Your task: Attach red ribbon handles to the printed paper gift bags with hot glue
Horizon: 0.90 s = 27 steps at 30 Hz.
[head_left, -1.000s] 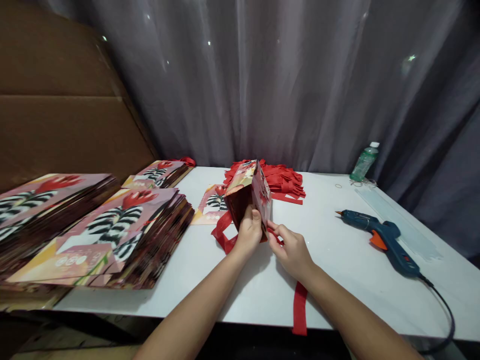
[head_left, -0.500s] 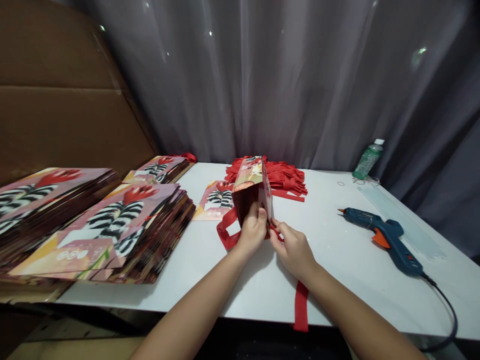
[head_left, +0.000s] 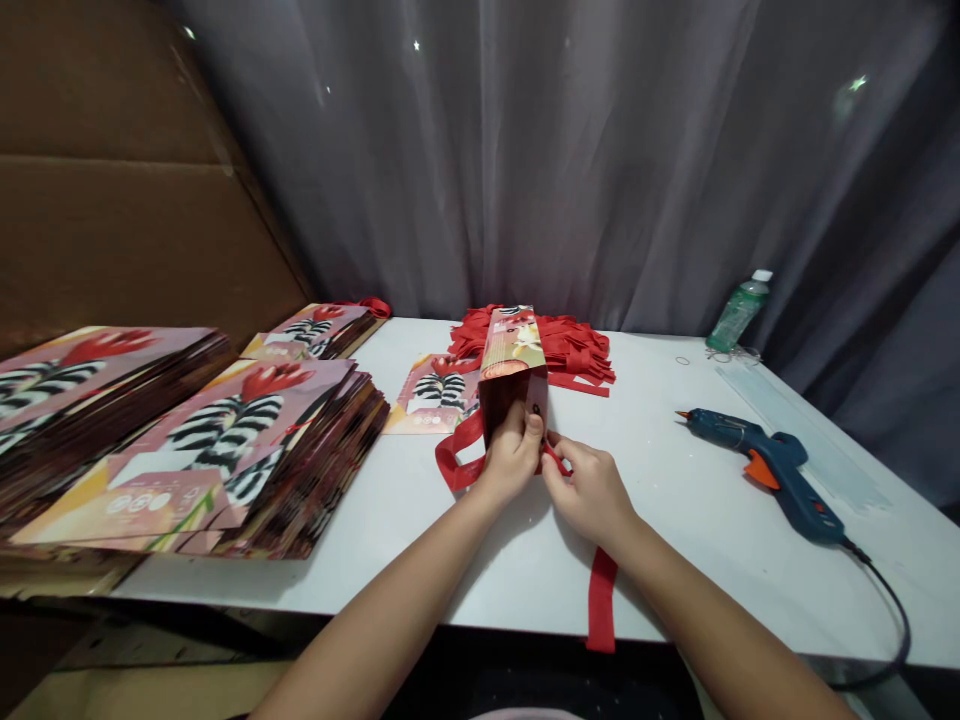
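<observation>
A printed paper box or bag [head_left: 514, 345] stands in the middle of the table, its dark opening facing me. My left hand [head_left: 514, 450] reaches into that opening, thumb up, gripping the right wall near the bottom. On the outer right side my right hand [head_left: 589, 485] pinches a red ribbon [head_left: 601, 600] against the same wall; the ribbon's tail hangs over the table's front edge. Another red ribbon loop [head_left: 454, 458] sticks out at the left of the bag. The fingertips inside the opening are partly hidden.
Stacks of printed bags [head_left: 225, 440] fill the left, beside a cardboard box [head_left: 127, 230]. A flat printed bag [head_left: 435, 395] and a red ribbon pile [head_left: 577, 350] lie behind. At right are a glue gun [head_left: 772, 465], clear sticks [head_left: 806, 435] and a green bottle [head_left: 739, 315].
The bag has turned slightly and opened wider, its top shifting a little to the right. Both hands keep their hold on the bag and ribbon. The view has shifted slightly.
</observation>
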### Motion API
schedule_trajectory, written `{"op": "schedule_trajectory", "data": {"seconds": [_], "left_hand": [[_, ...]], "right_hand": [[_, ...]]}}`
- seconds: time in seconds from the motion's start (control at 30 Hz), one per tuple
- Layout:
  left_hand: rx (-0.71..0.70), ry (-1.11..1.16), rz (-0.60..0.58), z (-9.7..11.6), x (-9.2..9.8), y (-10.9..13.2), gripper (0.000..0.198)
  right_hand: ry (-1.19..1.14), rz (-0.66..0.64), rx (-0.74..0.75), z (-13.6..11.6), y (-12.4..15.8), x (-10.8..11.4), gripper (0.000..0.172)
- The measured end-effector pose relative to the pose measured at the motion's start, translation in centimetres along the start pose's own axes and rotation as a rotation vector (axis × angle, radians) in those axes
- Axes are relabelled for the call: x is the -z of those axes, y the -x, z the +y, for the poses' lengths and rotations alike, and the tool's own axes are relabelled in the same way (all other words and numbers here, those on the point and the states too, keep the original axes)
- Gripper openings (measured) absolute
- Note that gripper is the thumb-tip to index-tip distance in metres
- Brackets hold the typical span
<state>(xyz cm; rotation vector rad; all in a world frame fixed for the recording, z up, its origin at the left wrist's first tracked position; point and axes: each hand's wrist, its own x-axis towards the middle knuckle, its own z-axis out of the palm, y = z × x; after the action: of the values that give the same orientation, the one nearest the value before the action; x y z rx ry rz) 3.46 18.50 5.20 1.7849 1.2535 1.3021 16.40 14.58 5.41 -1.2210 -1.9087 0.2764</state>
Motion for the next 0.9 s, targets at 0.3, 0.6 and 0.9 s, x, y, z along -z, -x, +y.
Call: {"op": "schedule_trajectory", "data": {"seconds": [0.3, 0.6, 0.9], "left_hand": [[0.010, -0.043, -0.019, -0.2, 0.0, 0.0, 0.046], [0.060, -0.020, -0.108, -0.3, 0.0, 0.0, 0.044], [0.110, -0.073, 0.040, -1.7, 0.2, -0.5, 0.036]], "right_hand": [[0.212, -0.122, 0.009, 1.8, -0.4, 0.6, 0.021], [0.141, -0.290, 0.047, 2.5, -1.3, 1.7, 0.021], [-0.112, -0.408, -0.045, 1.7, -1.2, 1.7, 0.015]]}}
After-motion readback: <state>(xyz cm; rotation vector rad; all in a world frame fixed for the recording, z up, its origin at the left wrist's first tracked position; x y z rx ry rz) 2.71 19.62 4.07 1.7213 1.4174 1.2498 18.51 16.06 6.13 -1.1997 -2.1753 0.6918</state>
